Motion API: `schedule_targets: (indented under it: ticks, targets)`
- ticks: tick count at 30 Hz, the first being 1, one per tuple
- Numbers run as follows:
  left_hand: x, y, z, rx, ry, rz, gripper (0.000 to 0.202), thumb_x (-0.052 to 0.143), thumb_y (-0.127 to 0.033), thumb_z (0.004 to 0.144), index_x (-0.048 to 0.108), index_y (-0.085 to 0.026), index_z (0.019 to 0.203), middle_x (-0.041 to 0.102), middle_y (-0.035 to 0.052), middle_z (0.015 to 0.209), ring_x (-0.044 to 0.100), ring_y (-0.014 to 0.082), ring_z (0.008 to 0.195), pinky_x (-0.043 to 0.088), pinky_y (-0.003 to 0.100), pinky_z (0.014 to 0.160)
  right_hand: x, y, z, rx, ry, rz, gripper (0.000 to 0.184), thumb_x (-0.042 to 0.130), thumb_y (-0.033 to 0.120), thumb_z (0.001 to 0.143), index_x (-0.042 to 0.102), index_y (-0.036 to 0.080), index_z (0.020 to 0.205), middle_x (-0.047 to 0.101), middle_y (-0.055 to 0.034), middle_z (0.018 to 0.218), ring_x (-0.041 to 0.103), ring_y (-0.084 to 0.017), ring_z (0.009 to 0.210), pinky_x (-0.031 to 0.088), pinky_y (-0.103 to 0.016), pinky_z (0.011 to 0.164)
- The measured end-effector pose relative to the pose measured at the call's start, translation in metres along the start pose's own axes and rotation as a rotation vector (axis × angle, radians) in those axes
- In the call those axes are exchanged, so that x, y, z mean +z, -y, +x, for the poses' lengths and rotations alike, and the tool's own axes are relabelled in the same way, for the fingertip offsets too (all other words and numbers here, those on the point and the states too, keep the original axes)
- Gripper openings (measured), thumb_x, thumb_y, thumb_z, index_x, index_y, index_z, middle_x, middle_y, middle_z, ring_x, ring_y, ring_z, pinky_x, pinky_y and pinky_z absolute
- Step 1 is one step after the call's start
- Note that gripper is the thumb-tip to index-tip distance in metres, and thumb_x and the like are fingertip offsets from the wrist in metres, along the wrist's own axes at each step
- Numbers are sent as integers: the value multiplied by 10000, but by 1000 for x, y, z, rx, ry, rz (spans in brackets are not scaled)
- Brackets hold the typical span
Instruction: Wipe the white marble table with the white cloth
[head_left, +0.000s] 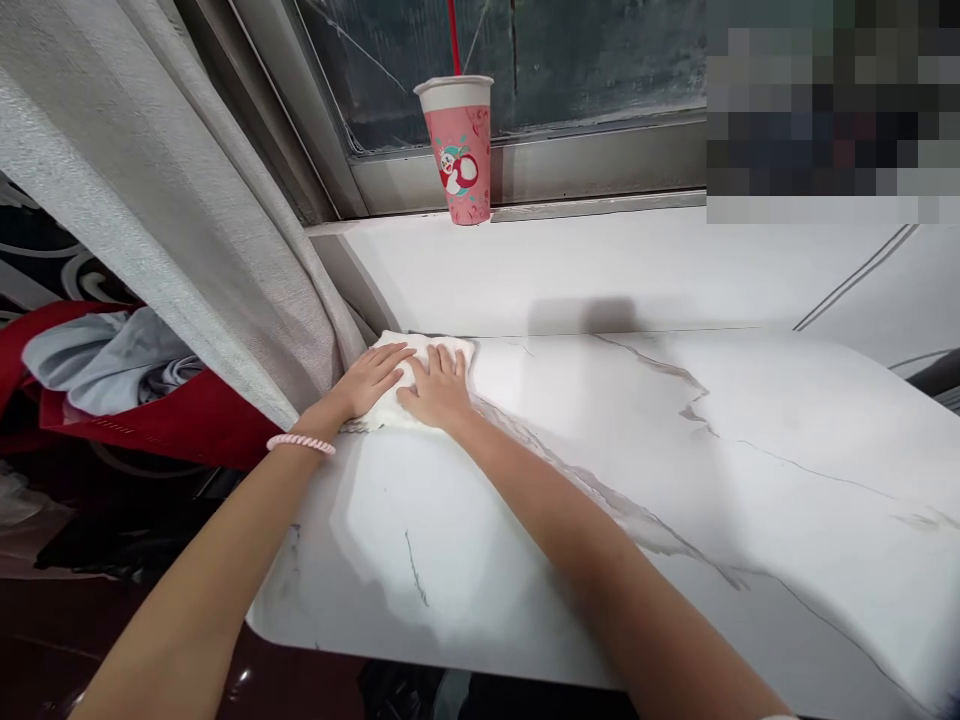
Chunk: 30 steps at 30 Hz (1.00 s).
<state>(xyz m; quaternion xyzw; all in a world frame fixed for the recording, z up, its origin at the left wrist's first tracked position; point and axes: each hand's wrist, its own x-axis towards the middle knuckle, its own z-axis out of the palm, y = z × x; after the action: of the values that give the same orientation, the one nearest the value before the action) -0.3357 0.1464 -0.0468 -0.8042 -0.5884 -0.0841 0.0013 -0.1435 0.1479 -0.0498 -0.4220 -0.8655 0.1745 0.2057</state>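
A white cloth (420, 408) lies spread on the white marble-patterned table (480, 550), at its far left corner against the wall and beside the curtain. My left hand (373, 378) rests flat on the left part of the cloth, fingers stretched out to the right. Pressed on the cloth's right part is my right hand (436, 387), its fingers spread and pointing toward the wall. The two hands are close together, and neither grips the cloth. Around my left wrist sits a pink twisted band (301, 443).
A pink paper cup (461, 150) with a red straw stands on the window ledge above the table. A grey curtain (225, 200) hangs along the left edge. Left of it, a red bag (150, 425) holds folded clothes. Cables (855, 275) run down the wall at right.
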Motion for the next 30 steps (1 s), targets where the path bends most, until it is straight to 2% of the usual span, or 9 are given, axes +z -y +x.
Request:
schedule_targets:
  ticks: [5, 12, 15, 20, 23, 26, 30]
  targets:
    - [6, 4, 28, -10, -4, 48, 538, 190, -412, 992, 362, -207, 1459, 391, 84, 1523, 310, 219, 1408, 191, 467, 1179, -5, -20, 20, -13, 23, -64, 585, 370, 415, 945, 363, 175, 1478, 241, -153, 1589, 117, -296, 1487, 10, -519, 1185]
    - [11, 4, 37, -28, -28, 87, 527, 198, -387, 984, 375, -225, 1453, 412, 70, 1512, 334, 212, 1397, 215, 460, 1170, -9, -29, 24, -20, 35, -79, 568, 351, 411, 953, 368, 189, 1476, 232, -140, 1594, 112, -273, 1489, 7, -518, 1187]
    - [15, -11, 47, -18, -45, 95, 519, 215, -367, 981, 385, -217, 1448, 422, 80, 1506, 345, 217, 1391, 227, 457, 1164, -15, -43, 21, -9, 22, -96, 563, 375, 404, 945, 382, 199, 1469, 246, -133, 1591, 134, -269, 1485, 10, -515, 1190]
    - [23, -55, 76, -3, -82, 78, 511, 240, -344, 976, 410, -201, 1436, 436, 94, 1494, 373, 240, 1370, 247, 459, 1149, -35, -83, 10, 30, -12, -168, 544, 380, 357, 934, 385, 241, 1466, 274, -90, 1585, 179, -246, 1475, 59, -508, 1190]
    - [25, -76, 86, -1, -94, 60, 515, 239, -338, 977, 421, -185, 1434, 439, 101, 1489, 379, 246, 1364, 240, 456, 1153, -46, -98, 3, 48, 0, -187, 537, 366, 336, 931, 389, 247, 1460, 264, -85, 1589, 174, -241, 1477, 82, -508, 1187]
    - [25, -83, 85, -16, -95, 52, 512, 232, -341, 983, 422, -192, 1435, 432, 94, 1496, 369, 243, 1372, 234, 460, 1158, -51, -99, -2, 54, 13, -194, 540, 350, 324, 933, 382, 240, 1465, 250, -91, 1594, 167, -241, 1480, 91, -506, 1186]
    - [24, -94, 70, -48, -103, 75, 508, 225, -342, 993, 413, -198, 1442, 418, 93, 1508, 357, 246, 1386, 225, 468, 1165, -51, -95, -12, 19, 10, -240, 543, 335, 315, 944, 372, 208, 1475, 254, -112, 1590, 177, -257, 1475, 108, -516, 1179]
